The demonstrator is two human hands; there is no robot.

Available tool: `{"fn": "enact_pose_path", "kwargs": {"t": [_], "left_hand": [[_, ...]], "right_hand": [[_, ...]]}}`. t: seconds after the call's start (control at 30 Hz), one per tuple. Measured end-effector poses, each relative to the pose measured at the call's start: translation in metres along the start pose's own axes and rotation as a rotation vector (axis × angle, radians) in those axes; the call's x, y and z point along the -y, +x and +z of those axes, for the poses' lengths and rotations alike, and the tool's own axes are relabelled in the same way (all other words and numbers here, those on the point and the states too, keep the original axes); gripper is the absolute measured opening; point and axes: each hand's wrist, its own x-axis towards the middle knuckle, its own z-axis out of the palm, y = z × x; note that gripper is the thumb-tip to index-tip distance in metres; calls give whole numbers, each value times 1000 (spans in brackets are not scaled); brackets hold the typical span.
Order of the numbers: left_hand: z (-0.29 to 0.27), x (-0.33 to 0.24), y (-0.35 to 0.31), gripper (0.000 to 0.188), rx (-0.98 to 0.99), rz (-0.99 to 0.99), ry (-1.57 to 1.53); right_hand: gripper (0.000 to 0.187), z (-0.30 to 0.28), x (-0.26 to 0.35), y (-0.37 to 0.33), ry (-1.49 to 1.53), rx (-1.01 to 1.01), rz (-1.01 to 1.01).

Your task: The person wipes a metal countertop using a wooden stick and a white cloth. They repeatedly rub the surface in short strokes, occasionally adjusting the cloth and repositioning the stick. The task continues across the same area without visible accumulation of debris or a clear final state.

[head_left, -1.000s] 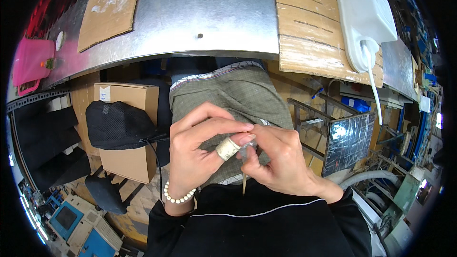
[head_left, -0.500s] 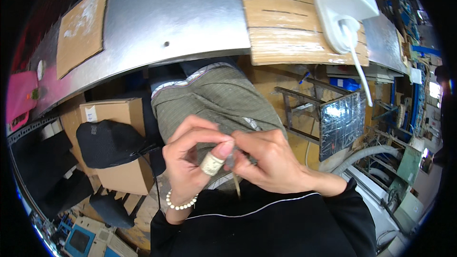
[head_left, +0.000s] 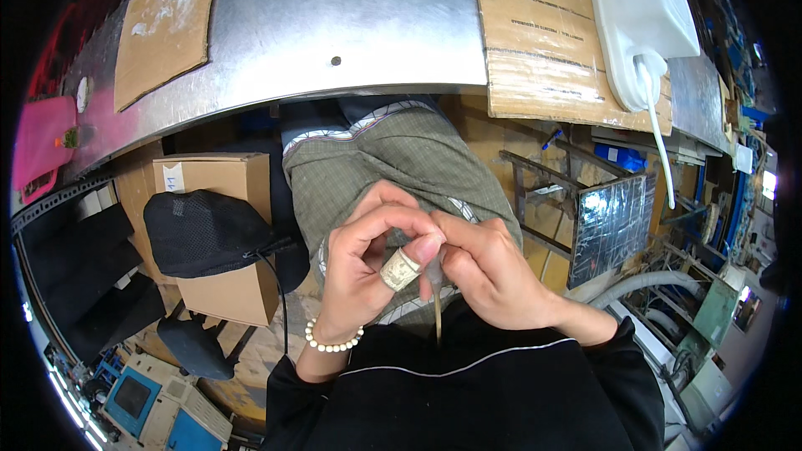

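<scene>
Your left hand [head_left: 361, 259] is curled, thumb and forefinger tips drawn together against the right's fingertips; you hide whether it grips anything. Your right hand [head_left: 501, 280] is nearly closed, pinching a small clear piece [head_left: 433, 271] between the hands, above your lap, with a thin tan strip [head_left: 438, 316] hanging below it. Tape [head_left: 399, 271] wraps your left thumb. Grey-green cloth [head_left: 376, 154] covers your lap. Beyond is the metal bench [head_left: 334, 8]; left of you, a black bag [head_left: 205, 234] lies on a box [head_left: 221, 296].

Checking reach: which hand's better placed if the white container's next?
Right, likely: the right hand sits nearer the white container than the left hand does, though both look occupied.
</scene>
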Motion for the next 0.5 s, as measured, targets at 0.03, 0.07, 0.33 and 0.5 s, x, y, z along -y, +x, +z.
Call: {"fn": "enact_pose_path", "kwargs": {"t": [0.03,0.07,0.33,0.5], "left_hand": [[-3,-1,0,12,10,-1,-34],[-6,-2,1,13,20,-2,-68],[-14,-7,4,14,-48,71,69],[-12,-13,7,14,-30,98,144]], "right_hand": [[11,-3,0,2,67,41,14],[13,-5,-2,3,73,65,-8],[31,-22,3,0,-117,58,-94],[29,-12,8,5,-243,-85,-269]]}}
